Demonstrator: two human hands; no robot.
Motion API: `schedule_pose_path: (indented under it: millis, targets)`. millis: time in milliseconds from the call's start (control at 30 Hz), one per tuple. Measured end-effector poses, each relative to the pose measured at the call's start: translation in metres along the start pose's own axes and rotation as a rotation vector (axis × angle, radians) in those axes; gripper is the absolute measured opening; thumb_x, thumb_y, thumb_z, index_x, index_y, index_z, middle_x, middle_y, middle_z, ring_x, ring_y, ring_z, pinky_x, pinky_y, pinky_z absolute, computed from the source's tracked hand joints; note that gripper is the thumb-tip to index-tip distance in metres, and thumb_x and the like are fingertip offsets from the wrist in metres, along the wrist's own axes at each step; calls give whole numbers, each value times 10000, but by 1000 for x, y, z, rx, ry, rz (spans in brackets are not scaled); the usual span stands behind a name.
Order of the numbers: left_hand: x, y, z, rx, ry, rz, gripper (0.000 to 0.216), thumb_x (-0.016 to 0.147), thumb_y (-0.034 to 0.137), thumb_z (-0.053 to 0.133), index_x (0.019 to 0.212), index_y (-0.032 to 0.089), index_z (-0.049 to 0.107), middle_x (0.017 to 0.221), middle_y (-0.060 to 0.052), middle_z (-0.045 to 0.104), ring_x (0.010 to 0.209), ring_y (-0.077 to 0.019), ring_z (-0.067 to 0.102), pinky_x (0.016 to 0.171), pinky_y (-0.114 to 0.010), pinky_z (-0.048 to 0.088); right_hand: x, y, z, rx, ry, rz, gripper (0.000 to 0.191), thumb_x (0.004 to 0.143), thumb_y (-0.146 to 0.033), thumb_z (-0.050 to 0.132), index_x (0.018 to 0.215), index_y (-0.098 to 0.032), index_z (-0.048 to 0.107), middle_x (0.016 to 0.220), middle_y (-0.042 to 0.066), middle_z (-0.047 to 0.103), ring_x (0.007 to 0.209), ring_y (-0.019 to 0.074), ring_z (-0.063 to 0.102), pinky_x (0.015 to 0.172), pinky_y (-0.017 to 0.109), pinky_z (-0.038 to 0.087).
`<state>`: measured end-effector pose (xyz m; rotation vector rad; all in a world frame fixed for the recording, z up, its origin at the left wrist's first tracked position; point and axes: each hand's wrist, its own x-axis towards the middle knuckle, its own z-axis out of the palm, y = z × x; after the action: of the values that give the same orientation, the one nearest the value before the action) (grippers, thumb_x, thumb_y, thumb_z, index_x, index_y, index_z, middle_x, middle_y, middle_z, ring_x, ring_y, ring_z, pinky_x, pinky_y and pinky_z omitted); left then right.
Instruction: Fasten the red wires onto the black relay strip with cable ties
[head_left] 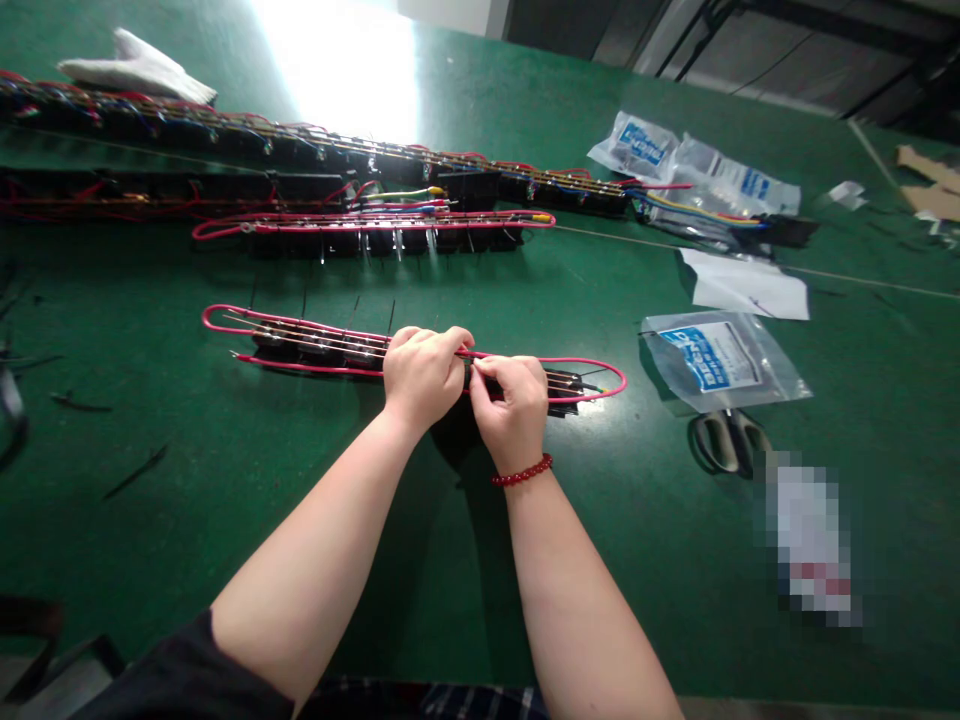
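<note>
My left hand and my right hand are close together over a wiring harness, a row of black connectors with thin metal-coloured wires along it. A red insulated wire loops around both ends of the row. Both hands pinch the wire and bundle at the harness's middle, and my fingers hide that section. My right fingertips sit against a small black piece, possibly a cable tie. A red bead bracelet circles my right wrist.
Finished-looking harnesses lie along the far side of the green work mat. To the right are plastic bags, white paper and scissors. A white glove lies far left; a pixelated object lies near right.
</note>
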<state>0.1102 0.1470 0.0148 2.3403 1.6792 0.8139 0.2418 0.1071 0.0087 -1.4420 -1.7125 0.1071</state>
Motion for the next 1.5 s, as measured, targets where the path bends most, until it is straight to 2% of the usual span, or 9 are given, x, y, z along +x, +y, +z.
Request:
schedule_pose_path:
  millis: [333,567,700,900,1033,1233,1500]
  targets:
    - [0,0,1,52,-4,8,272,857,206,434,924,268,690,759,-12,735,802,-218,682,895,-379,411,-1,0,0,16,-9,-17,101,888,-201,616,827,-237,689,887,25,768,857,205,655,830,393,491]
    - [-1,0,0,-6,-3,8,343,861,203,434,1026,277,725,834,-1,773,837,-210,699,940,-369,421,-1,1,1,25,12,-13,91,879,-191,620,811,-230,666,871,26,761,849,204,650,831,386,498]
    - [-1,1,0,14,-25,11,332,864,210,441,1006,291,730,902,2,783,865,-217,700,925,-386,419,-1,2,0,25,-10,-4,93,875,-196,620,801,-231,664,875,28,758,851,203,645,832,384,497]
    - [0,1,-1,2,-21,-9,311,865,213,444,999,287,715,843,3,773,852,-212,705,929,-380,423,0,0,-1,10,-21,-13,98,868,-192,631,788,-239,663,869,21,757,851,207,646,825,391,489]
    - [0,1,-2,-56,-13,-30,295,855,208,465,1002,289,708,882,12,778,865,-203,709,947,-370,425,0,1,-1,5,-19,-30,88,866,-192,640,792,-235,659,871,22,760,850,207,647,818,387,488]
    - [0,2,-3,-142,11,-31,328,850,190,498,1114,283,669,943,48,784,903,-183,706,983,-357,425,0,2,0,6,-12,-12,89,875,-199,632,801,-235,667,873,21,760,849,203,644,825,383,488]
    - [0,-1,2,-113,28,-18,327,887,200,512,1167,270,665,950,32,783,893,-188,704,973,-366,422,-1,2,1,25,6,17,98,899,-201,605,885,-231,697,870,30,751,863,201,632,840,371,500]
